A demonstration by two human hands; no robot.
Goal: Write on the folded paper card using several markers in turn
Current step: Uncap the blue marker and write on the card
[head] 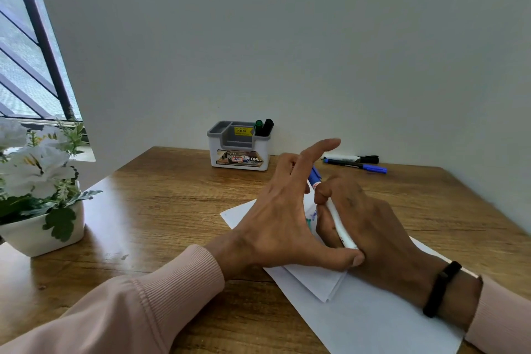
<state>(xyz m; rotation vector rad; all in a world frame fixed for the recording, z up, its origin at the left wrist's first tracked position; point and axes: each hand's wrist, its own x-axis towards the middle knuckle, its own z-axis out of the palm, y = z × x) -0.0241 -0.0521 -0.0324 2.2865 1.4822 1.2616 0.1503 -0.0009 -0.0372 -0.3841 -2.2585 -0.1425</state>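
While the head view is looking down over the wooden tabletop (161,210), the right hand (370,224) is curling its fingers round a white marker with a blue cap (336,215) — the grip is pinching the barrel, the capped end pointing away toward the wall. Its wrist is wearing a black band (441,287). The left hand (284,218) is lying spread beside it, fingers straight and lifted, forefinger pointing up and away, thumb stretching across to touch the marker's near end and the right hand. Under both hands the folded paper card (313,282) is resting on a larger white sheet (373,325), near the tabletop's front right; green and blue marks are showing on the card between the hands, too small to read. Both sleeves are pale pink.

Farther back, a white and grey organiser (238,149) is standing against the wall, holding a green-capped marker (258,127) and a black-capped one (267,126) in its right compartment. To its right, two more markers are lying close together on the tabletop — one with a black cap (352,158), one with a blue cap (356,166). At the left a white pot of white flowers (37,181) is sitting by the window.
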